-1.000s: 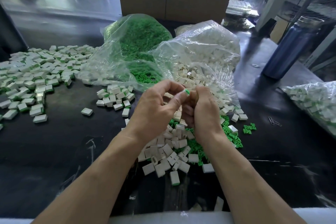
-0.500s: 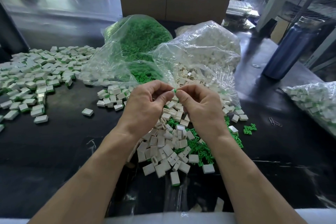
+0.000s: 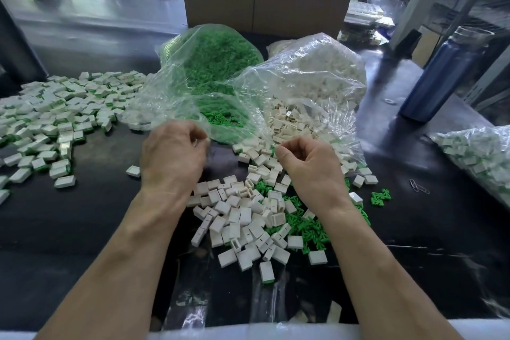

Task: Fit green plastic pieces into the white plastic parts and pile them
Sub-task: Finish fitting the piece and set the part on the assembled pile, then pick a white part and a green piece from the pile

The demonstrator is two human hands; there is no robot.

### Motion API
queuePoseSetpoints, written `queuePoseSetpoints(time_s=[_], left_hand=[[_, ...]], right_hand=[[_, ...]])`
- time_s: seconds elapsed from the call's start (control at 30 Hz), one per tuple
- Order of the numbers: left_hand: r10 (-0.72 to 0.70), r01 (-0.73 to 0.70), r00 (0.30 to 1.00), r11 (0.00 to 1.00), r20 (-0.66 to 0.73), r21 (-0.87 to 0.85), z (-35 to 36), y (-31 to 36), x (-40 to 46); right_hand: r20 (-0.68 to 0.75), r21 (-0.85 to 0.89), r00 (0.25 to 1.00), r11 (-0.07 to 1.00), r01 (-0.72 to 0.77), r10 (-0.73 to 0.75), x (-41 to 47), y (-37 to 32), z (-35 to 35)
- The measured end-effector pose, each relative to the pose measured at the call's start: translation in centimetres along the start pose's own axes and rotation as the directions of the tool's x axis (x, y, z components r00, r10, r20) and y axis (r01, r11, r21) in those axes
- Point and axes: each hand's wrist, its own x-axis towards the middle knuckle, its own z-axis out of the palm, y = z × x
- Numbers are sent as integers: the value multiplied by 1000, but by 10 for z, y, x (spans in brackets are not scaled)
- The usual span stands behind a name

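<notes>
My left hand is curled over the dark table, and a bit of a white part shows between its fingers. My right hand is curled too, thumb and forefinger pinched together, with a speck of a green piece at their tips. The hands are about a hand's width apart. Below and between them lies a loose heap of white parts mixed with green pieces. A wide pile of fitted parts covers the left of the table.
An open bag of green pieces and an open bag of white parts lie just behind my hands. A blue bottle stands at the right, above another bag of parts. A cardboard box sits behind.
My hands were together at the middle, working a green piece into a white part. They have now pulled apart: the left has swung left, and the right has dropped slightly to the right.
</notes>
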Motion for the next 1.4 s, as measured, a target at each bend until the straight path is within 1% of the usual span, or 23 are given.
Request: queuePoseSetpoints(time_s=[0.13,0.23,0.43,0.53,0.6,0.67,0.77,0.87,0.97,1.07,1.2,1.3,1.4], left_hand=[[-18,43,990,982,-138,182,-5,-7,10],[-48,77,987,979,-154,188,-4,-9,12],[-64,90,986,983,-157,161,0,-6,10],[-102,116,988,986,-119,118,0,0,7],[-113,116,992,992,-55,50,1,7,2],[-82,83,996,996,28,-13,3,13,-5],[-2,10,990,998,142,-55,8,22,-15],[28,-28,974,1000,226,-4,14,26,-20],[50,-66,965,996,258,55,20,29,-19],[57,-79,960,995,275,69,25,30,-19],[76,-101,963,991,257,87,29,29,-17],[77,-101,967,991,245,89,30,30,-18],[51,-61,964,998,260,32,29,31,-20]], right_hand=[[-8,-56,999,998,-34,34,1,2,-1],[-30,-95,998,994,-57,54,2,2,-4],[-35,-118,994,987,-107,103,3,1,-9],[-27,-117,993,986,-117,114,2,-1,-10],[-23,-121,993,985,-121,119,2,-2,-11],[-19,-127,992,984,-128,127,2,-3,-11],[-8,-165,991,977,-135,135,3,-4,-15],[0,-212,987,964,-157,161,3,-5,-22],[3,-245,982,952,-183,189,3,-6,-26],[18,-269,979,944,-191,203,3,-7,-28],[39,-349,971,914,-208,235,3,-6,-25],[14,-476,974,858,-193,227,5,-5,-19],[-15,-586,980,792,-170,199,7,-5,-13]])
